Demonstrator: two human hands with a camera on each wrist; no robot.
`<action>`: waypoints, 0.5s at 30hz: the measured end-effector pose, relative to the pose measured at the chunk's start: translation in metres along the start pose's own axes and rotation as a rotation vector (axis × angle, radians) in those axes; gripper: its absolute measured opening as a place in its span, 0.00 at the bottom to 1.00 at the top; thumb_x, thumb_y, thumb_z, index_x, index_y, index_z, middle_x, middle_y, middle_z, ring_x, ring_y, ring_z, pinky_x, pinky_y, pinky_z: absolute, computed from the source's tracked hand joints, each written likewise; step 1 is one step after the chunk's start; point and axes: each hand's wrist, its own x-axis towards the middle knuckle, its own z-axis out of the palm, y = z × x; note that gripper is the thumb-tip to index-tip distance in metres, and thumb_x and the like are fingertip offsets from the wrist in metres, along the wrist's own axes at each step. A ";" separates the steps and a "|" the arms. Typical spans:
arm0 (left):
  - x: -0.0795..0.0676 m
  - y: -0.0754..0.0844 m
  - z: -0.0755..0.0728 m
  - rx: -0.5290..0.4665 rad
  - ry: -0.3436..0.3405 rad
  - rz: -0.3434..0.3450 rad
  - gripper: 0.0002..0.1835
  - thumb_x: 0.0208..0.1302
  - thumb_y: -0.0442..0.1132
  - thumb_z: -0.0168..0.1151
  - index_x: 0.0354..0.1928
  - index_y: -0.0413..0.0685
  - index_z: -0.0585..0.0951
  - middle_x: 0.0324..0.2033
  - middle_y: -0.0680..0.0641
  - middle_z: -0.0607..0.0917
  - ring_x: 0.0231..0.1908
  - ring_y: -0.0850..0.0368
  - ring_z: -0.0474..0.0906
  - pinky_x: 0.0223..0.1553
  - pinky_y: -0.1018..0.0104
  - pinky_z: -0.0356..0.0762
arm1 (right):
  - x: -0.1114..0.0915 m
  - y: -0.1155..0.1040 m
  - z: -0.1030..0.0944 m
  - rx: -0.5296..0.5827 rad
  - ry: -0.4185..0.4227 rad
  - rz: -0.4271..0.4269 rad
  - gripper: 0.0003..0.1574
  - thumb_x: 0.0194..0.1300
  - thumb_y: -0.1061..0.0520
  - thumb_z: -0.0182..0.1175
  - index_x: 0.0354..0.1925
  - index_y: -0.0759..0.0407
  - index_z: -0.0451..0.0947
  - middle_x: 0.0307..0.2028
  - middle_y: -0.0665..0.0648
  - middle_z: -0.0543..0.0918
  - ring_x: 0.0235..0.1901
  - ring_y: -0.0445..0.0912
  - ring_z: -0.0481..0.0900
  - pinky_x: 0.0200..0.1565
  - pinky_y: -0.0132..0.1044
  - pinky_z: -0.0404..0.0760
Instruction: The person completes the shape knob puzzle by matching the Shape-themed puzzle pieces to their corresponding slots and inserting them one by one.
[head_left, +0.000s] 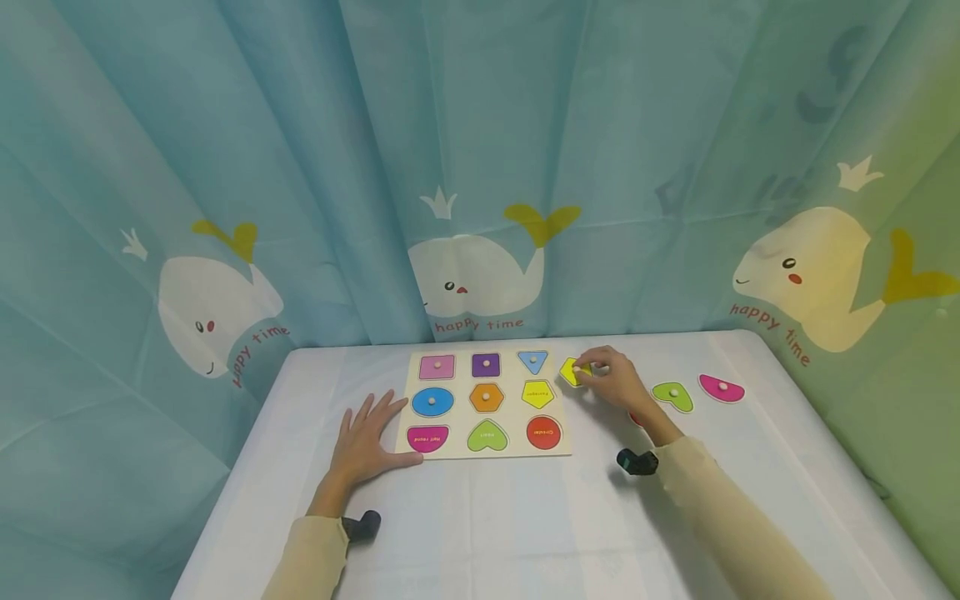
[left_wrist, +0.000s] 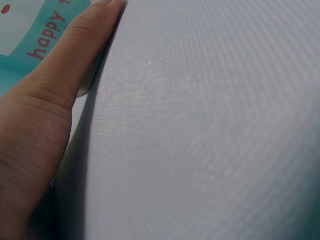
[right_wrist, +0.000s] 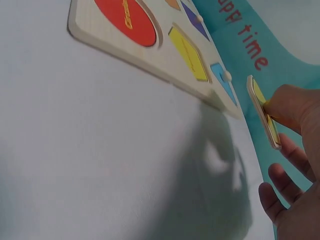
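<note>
A wooden shape puzzle board [head_left: 460, 433] lies on the table. My left hand [head_left: 365, 442] is spread at its left edge, fingers straight, thumb at the lower left corner. Beyond the board's right edge, my right hand [head_left: 617, 379] pinches a yellow pentagon piece [head_left: 567, 372] by its knob. In the right wrist view the pentagon piece [right_wrist: 263, 112] is held tilted above the table. The board's pentagon recess [head_left: 537, 394], heart recess [head_left: 487, 436], red circle recess [head_left: 543, 432] and half-round recess [head_left: 427, 438] show printed words. Pieces with knobs, such as the blue oval [head_left: 432, 402], sit in the others.
Right of my right hand lie a green heart piece [head_left: 672, 396] and a magenta half-round piece [head_left: 722, 387]. A red piece [head_left: 636, 419] is mostly hidden under my right wrist. A whale-print curtain [head_left: 480, 167] hangs behind the white table [head_left: 510, 525].
</note>
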 end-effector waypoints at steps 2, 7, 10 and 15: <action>0.000 0.000 0.000 0.001 0.000 0.002 0.58 0.43 0.72 0.75 0.76 0.56 0.69 0.78 0.43 0.61 0.79 0.35 0.45 0.73 0.26 0.34 | 0.000 -0.003 0.004 0.005 -0.006 0.003 0.09 0.68 0.57 0.68 0.45 0.58 0.88 0.58 0.64 0.80 0.56 0.61 0.76 0.60 0.59 0.76; 0.001 -0.002 0.001 0.006 -0.002 0.000 0.58 0.43 0.72 0.74 0.76 0.56 0.68 0.78 0.43 0.61 0.79 0.35 0.45 0.73 0.26 0.34 | 0.001 -0.010 0.015 0.008 -0.019 0.000 0.09 0.67 0.57 0.69 0.45 0.59 0.88 0.58 0.63 0.80 0.57 0.61 0.77 0.60 0.58 0.77; 0.001 -0.002 0.001 0.007 -0.005 -0.004 0.58 0.43 0.73 0.74 0.76 0.56 0.68 0.78 0.42 0.61 0.79 0.35 0.44 0.73 0.26 0.34 | 0.001 -0.014 0.021 0.015 -0.034 -0.002 0.10 0.67 0.57 0.69 0.45 0.59 0.88 0.58 0.63 0.80 0.57 0.61 0.77 0.61 0.58 0.78; 0.001 -0.002 0.001 0.003 -0.006 -0.002 0.58 0.43 0.72 0.74 0.76 0.56 0.68 0.78 0.43 0.61 0.79 0.35 0.45 0.73 0.27 0.34 | 0.001 -0.019 0.030 0.048 -0.044 -0.033 0.09 0.66 0.58 0.70 0.45 0.59 0.88 0.57 0.62 0.81 0.56 0.59 0.78 0.60 0.56 0.79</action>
